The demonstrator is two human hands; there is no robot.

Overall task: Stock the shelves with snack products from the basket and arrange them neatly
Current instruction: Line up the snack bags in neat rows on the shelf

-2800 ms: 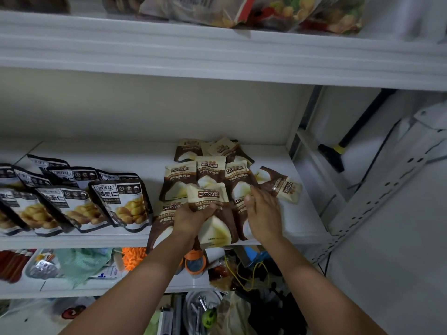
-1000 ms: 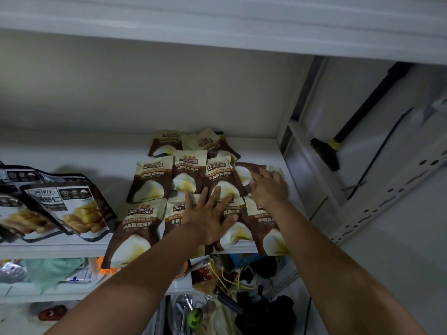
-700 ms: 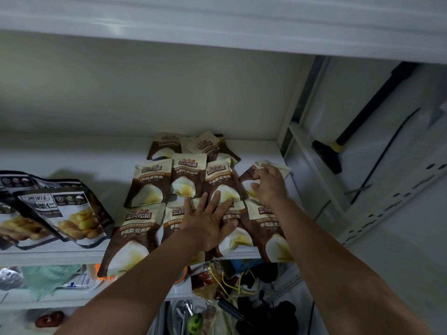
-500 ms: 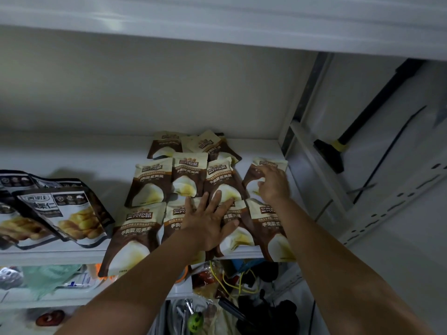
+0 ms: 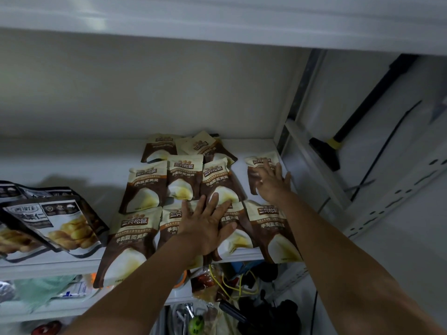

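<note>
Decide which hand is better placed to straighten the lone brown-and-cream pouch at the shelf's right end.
The right hand: it lies flat on that pouch, fingers spread. The left hand is pressing down the front-row pouches, farther from it.

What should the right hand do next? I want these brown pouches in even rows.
Probably slide the pouch under the right hand left, toward the middle row. That far-right pouch lies apart from its row, with bare shelf between it and the neighbouring pouch. The left hand lies flat on the front row, fingers spread.
</note>
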